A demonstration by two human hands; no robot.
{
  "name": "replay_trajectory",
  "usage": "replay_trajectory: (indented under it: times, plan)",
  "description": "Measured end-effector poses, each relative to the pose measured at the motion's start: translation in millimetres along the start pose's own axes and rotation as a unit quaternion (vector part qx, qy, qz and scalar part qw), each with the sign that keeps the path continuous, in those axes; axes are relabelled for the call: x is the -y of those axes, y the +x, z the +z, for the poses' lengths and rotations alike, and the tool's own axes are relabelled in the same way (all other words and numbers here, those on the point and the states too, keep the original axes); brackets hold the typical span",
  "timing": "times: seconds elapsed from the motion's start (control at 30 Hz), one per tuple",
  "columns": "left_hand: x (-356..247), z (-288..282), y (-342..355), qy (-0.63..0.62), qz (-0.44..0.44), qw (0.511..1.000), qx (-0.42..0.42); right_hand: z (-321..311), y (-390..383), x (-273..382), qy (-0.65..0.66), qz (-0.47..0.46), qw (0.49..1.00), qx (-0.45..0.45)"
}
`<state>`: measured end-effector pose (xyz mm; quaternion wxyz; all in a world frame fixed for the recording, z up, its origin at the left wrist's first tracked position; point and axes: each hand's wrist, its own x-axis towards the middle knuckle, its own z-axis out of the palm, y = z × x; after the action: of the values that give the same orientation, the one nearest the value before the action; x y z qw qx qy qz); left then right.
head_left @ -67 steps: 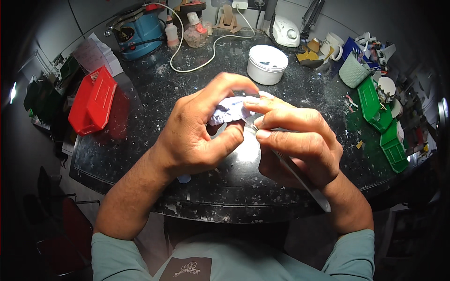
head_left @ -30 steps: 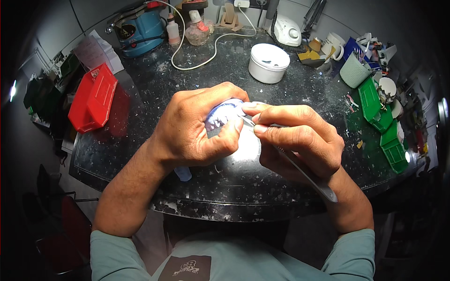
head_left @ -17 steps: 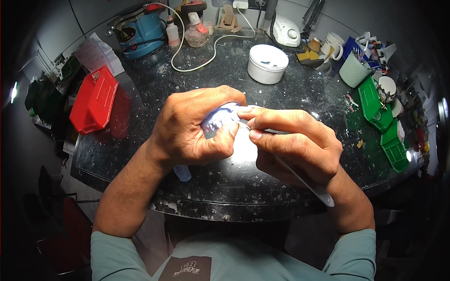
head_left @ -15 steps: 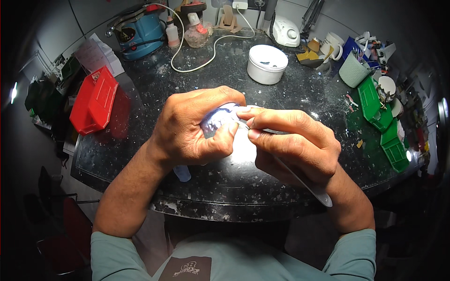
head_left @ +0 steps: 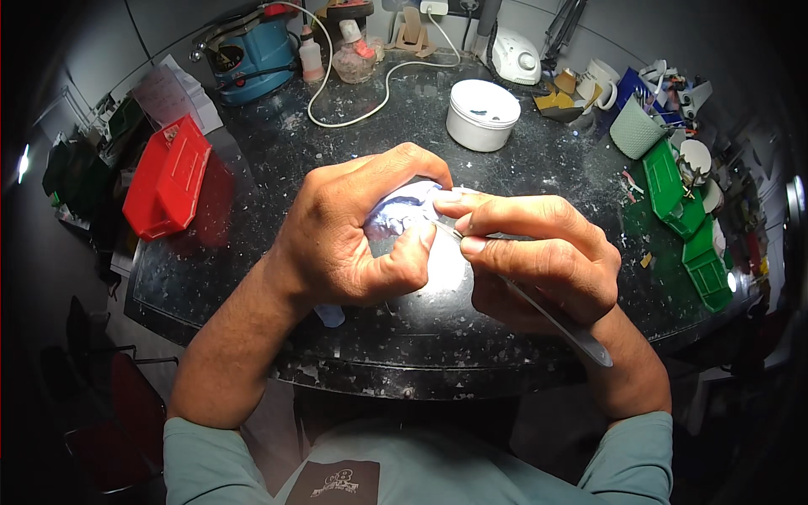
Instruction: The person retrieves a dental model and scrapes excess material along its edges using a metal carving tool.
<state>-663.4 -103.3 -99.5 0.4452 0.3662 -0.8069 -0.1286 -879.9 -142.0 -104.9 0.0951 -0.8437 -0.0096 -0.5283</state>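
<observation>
My left hand is closed around a small dental cast, white and blue with tooth-like bumps. The thumb presses its near side, and the fingers behind it are hidden. Pinched in my right hand is a slim metal wax carver. The carver's broad flat end points down toward my right wrist, while its thin working tip meets the cast beside my left thumb. My right fingertips rest at the cast's edge. Below the hands, a bright round light patch falls on the black table.
A white round tub with dark bits on its lid stands beyond my hands. A red bin is at left, green bins and a tool basket at right. Across the back are a blue machine, a white cable and a white control box.
Both hands have shifted slightly to the right with the cast and the carver. The carver's flat end has moved a little right and upward. Both grips stay the same.
</observation>
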Motion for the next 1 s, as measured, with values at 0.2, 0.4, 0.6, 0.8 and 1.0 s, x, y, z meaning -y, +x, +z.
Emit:
replay_trajectory:
  times: [0.2, 0.4, 0.6, 0.8, 1.0]
  plan:
    - [2, 1, 0, 0.008, 0.026, 1.000, -0.011, 0, 2, -2, -0.005, -0.010, 1.000, 0.006]
    - [0, 2, 0, 0.020, 0.024, 0.999, -0.011, -1, 3, -1, -0.007, -0.008, 1.000, 0.006]
    - [0, 3, -1, 0.014, 0.018, 1.000, -0.016, -3, 4, -1, 0.003, -0.003, 1.000, 0.013]
    - [-2, 4, -1, -0.015, 0.000, 1.000, -0.014, -4, 2, -1, 0.001, 0.003, 1.000, 0.016]
    - [-11, 6, 4, -0.040, -0.046, 0.998, -0.009, 1, 0, -4, -0.024, -0.020, 0.997, -0.066]
